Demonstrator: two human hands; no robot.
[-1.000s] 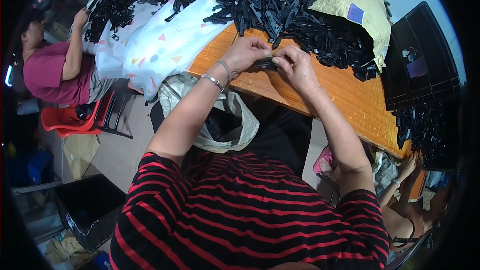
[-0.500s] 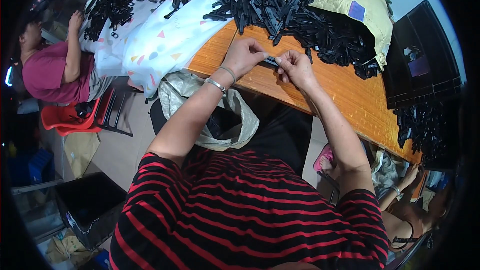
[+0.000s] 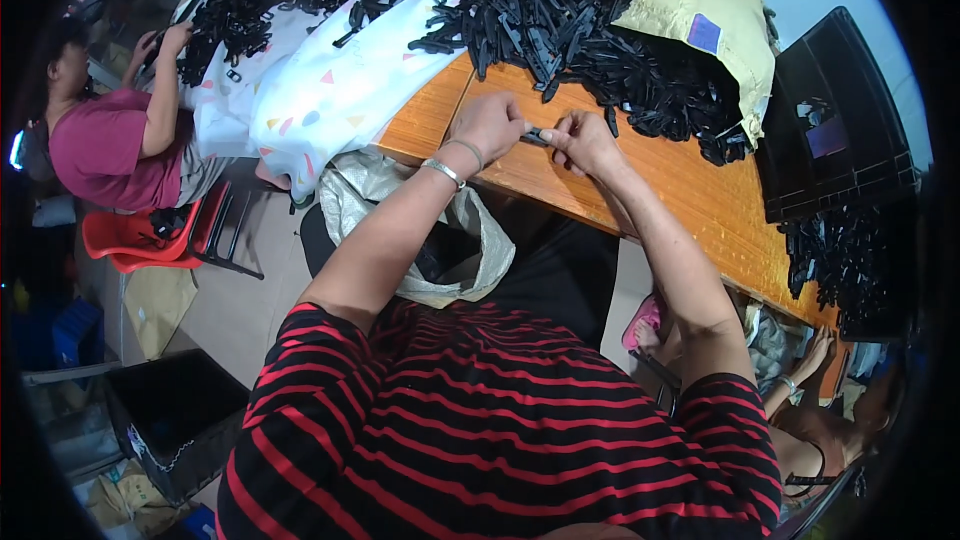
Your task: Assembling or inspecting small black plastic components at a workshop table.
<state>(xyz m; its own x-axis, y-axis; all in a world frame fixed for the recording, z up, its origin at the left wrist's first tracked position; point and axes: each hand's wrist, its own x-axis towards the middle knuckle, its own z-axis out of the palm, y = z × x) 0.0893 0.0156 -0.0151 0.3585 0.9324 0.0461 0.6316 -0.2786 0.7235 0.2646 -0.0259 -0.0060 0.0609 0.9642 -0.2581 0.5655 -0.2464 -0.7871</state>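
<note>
Between my two hands is a small, narrow black plastic piece (image 3: 534,136), held just above the near part of the wooden table (image 3: 690,195). My left hand (image 3: 487,128) pinches its left end with thumb and fingers. At the other end, the thumb and fingertips of my right hand (image 3: 585,143) are closed on it. The fingers hide much of the piece, so its exact kind cannot be told. Beyond my hands lies a large heap of slim black plastic parts (image 3: 540,15).
A yellowish sack (image 3: 735,0) lies at the far right beside a black crate (image 3: 840,120). White patterned cloth (image 3: 310,90) covers the table's left side. An open woven sack (image 3: 480,275) hangs below the edge. One person (image 3: 120,145) sits left, another (image 3: 815,440) lower right.
Both hands have shifted slightly down toward me, still holding the black piece. The person at left has raised both hands together.
</note>
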